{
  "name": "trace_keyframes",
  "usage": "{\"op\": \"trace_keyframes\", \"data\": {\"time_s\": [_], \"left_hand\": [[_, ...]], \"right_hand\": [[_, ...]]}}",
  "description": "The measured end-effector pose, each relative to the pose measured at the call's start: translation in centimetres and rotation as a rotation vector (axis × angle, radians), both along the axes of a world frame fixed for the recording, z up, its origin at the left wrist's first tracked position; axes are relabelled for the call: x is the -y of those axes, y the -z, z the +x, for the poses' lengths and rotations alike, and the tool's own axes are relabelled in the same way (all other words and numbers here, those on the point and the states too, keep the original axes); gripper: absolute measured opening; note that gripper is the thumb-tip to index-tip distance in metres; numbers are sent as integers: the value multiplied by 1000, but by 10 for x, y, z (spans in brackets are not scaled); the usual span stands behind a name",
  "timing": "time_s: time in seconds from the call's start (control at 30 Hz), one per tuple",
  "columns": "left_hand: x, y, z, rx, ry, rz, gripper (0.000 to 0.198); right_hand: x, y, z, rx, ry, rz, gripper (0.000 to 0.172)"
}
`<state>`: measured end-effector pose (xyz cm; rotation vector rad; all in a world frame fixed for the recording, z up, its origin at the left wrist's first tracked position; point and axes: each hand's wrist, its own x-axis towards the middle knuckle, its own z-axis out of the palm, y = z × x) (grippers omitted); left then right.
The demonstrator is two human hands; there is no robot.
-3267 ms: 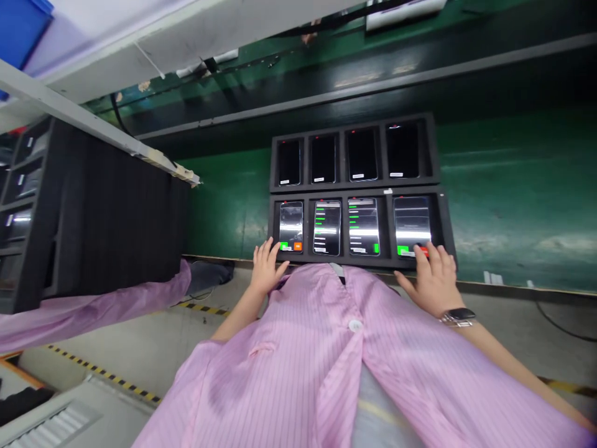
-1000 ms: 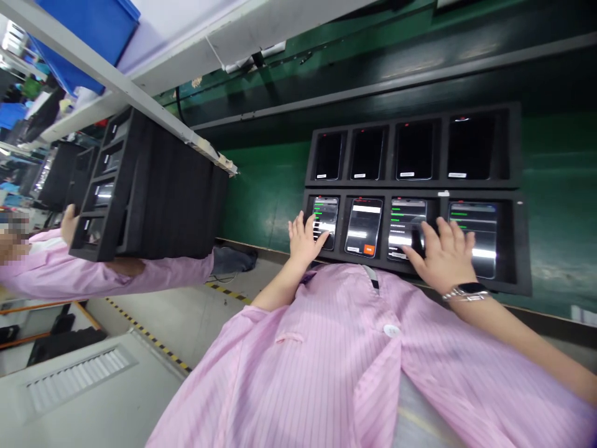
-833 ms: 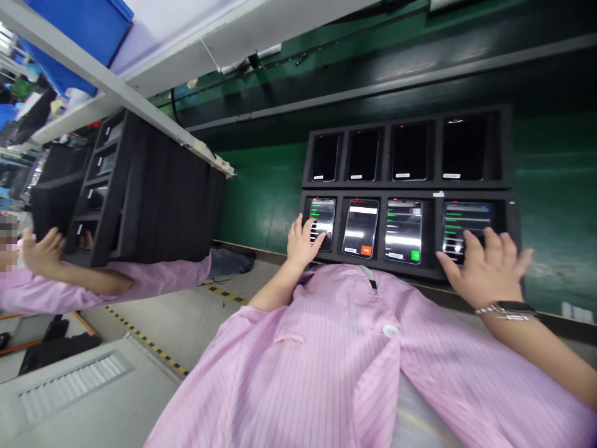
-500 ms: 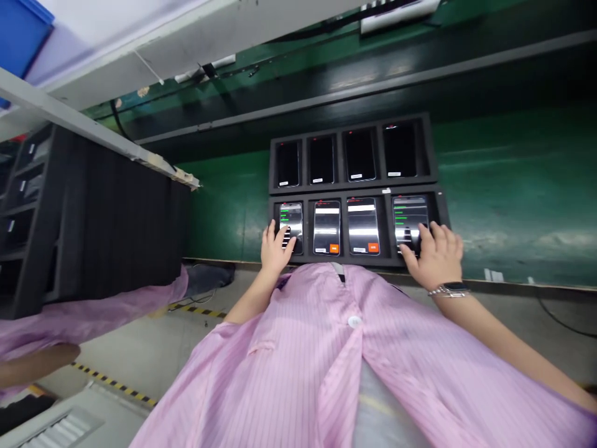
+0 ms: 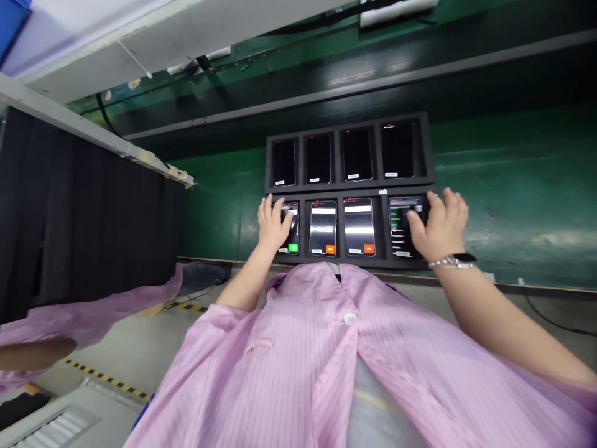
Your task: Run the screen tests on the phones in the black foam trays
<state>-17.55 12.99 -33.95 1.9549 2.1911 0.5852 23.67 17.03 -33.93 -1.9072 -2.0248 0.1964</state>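
Observation:
Two black foam trays lie one behind the other, the near tray (image 5: 303, 230) closest to my body and the far tray (image 5: 301, 163) beyond it. My left hand (image 5: 274, 225), fingers spread, is over the left part of the leftmost near smartphone (image 5: 293, 230), whose screen has a green button. My right hand (image 5: 438, 227) is open at the rightmost near smartphone (image 5: 403, 233), thumb over its screen, which lists green and white lines. Between them, two smartphones (image 5: 323, 230) show white bars and orange buttons. Neither hand grips anything.
Several dark-screened smartphones (image 5: 358, 155) fill the far tray. The trays rest on a green bench (image 5: 508, 205) with a raised rail (image 5: 326, 98) behind. At left stand a dark stack (image 5: 93, 211) and a grey beam (image 5: 107, 142); another person's sleeve (image 5: 107, 311) shows below.
Both hands have moved up, away from my body, along the outer phones. The left phone's list has given way to white bars and a green button. The view has shifted slightly.

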Motion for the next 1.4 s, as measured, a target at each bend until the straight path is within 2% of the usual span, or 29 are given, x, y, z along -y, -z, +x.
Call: {"op": "trace_keyframes", "data": {"time_s": [0.1, 0.2, 0.33, 0.43, 0.57, 0.67, 0.77, 0.83, 0.9, 1.0, 1.1, 1.2, 1.27, 1.33, 1.4], "left_hand": [[-59, -5, 6, -19, 68, 21, 53], [-94, 0, 9, -42, 59, 31, 54], [-96, 12, 6, -74, 34, 11, 53], [-93, 9, 15, -58, 39, 26, 52], [-106, 4, 63, -17, 160, 101, 52], [-119, 14, 100, -28, 315, 76, 47], [-121, 21, 113, -37, 411, 32, 46], [-113, 16, 107, -20, 365, 57, 48], [-95, 4, 92, 1, 269, 101, 50], [-52, -16, 62, 4, 177, 145, 52], [0, -23, 31, -3, 159, 140, 51], [43, -17, 11, -12, 139, 62, 51], [59, -10, 8, -20, 132, 15, 51], [61, -4, 15, -21, 155, -6, 51], [50, -2, 32, -12, 218, 2, 53]], "right_hand": [[-56, -13, -17, -6, -22, -7, 76], [-93, -9, -29, -11, -41, 7, 77], [-102, 18, -21, 24, -75, 7, 76], [-101, 29, -23, 22, -75, 43, 76], [-103, 25, -68, -30, -213, 110, 70], [-103, 26, -109, -73, -372, 68, 62], [-102, 28, -126, -88, -440, 17, 59], [-98, 23, -119, -102, -409, 35, 62], [-85, 10, -101, -113, -350, 70, 67], [-48, -14, -63, -89, -247, 81, 69], [0, -26, -26, -48, -177, 54, 67], [38, -17, 0, -27, -141, 34, 64], [55, -4, 10, -35, -124, 30, 63], [65, 9, 14, -48, -112, 29, 62], [69, 20, 14, -53, -104, 30, 63]]}}
